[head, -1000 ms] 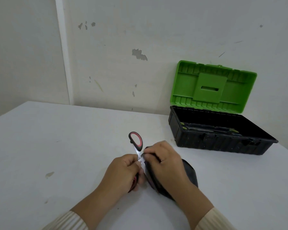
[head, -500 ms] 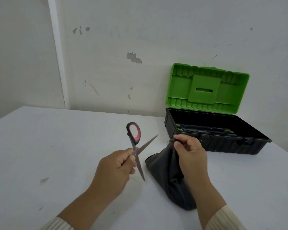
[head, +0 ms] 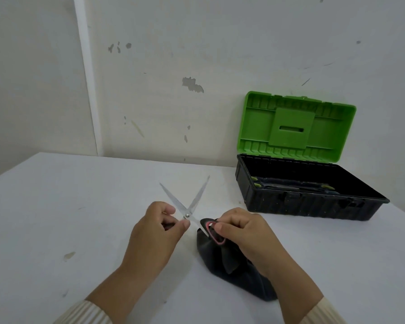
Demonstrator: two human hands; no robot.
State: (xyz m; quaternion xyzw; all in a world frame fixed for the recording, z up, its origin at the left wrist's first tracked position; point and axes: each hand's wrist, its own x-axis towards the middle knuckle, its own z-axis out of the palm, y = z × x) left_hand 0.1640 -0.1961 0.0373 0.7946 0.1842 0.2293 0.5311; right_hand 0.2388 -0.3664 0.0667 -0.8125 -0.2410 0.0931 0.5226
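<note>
Your left hand: fingers curled round one handle of the scissors. Your right hand: pinches the other, red-lined handle, just above the dark cloth. Blades splayed wide toward 12 o'clock. Open toolbox at 2 o'clock

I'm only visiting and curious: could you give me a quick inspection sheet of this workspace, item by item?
Surface: white table, with a small stain towards its left side.
Job's things: scissors, blades spread wide and pointing away from the person; dark cloth bunched on the table beneath the right hand.
Clutter: black toolbox at the back right, its green lid standing open; something lies inside, too dark to identify.
Grippers (hands): left hand grips one scissor handle; right hand pinches the red-and-black handle loop.
Cables: nothing seen.
Surroundings: scuffed pale wall behind the table.
</note>
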